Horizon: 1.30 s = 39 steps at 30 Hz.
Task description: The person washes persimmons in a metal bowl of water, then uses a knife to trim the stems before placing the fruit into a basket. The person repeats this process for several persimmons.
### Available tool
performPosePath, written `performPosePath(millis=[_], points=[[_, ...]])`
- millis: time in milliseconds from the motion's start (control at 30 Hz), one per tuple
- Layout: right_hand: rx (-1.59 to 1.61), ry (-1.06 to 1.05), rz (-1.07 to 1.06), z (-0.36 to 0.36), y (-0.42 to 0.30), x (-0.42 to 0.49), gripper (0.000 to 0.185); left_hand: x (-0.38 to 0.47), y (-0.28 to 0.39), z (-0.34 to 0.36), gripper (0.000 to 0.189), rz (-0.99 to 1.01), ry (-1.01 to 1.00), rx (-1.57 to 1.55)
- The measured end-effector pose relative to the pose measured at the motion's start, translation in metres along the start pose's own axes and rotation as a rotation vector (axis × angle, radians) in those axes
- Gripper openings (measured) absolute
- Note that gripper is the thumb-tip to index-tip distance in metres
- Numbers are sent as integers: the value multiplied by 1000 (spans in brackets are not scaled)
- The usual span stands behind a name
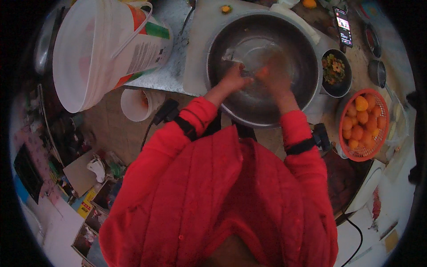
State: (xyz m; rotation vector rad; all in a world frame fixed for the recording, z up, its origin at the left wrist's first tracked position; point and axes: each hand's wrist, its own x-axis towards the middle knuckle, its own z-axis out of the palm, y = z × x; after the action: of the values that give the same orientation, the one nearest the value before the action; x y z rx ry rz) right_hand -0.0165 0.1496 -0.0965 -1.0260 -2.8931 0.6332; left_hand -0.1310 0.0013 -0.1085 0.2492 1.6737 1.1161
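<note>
Both of my hands are inside a wide metal basin (263,115), over its wet-looking, shiny bottom. My left hand (233,78) is on the basin's left side, thumb and forefinger pointing right. Opposite it, my right hand (277,75) is smeared by motion. An orange-red spot shows at its fingertips, and I cannot tell whether that is skin or a held piece. The fingertips of the two hands come close together near the basin's middle. A pale glint (229,54) lies beyond my left hand; whether it is water or clear plastic is unclear.
A large white plastic bucket (110,50) lies tilted at left, above a smaller white bucket (135,105). Right of the basin are a bowl of chopped food (333,71) and an orange colander (347,148) of round orange fruits (362,116). A lit phone (343,28) is at upper right.
</note>
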Motion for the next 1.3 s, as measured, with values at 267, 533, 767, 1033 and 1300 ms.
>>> performPosePath(millis=[267, 533, 767, 1033, 1300], points=[[-368, -133, -422, -9, 2, 10, 26, -13, 4, -17, 51, 209, 35, 382], [-421, -153, -377, -3, -1, 16, 25, -24, 5, -24, 43, 286, 0, 323], [-204, -171, -298, 9, 18, 16, 33, -28, 14, -23, 46, 243, -2, 345], [1520, -430, 502, -31, -14, 0, 52, -35, 41, -6, 88, 456, -101, -39], [1157, -322, 210, -27, -10, -12, 52, -37, 47, -2, 84, 399, -131, -268]])
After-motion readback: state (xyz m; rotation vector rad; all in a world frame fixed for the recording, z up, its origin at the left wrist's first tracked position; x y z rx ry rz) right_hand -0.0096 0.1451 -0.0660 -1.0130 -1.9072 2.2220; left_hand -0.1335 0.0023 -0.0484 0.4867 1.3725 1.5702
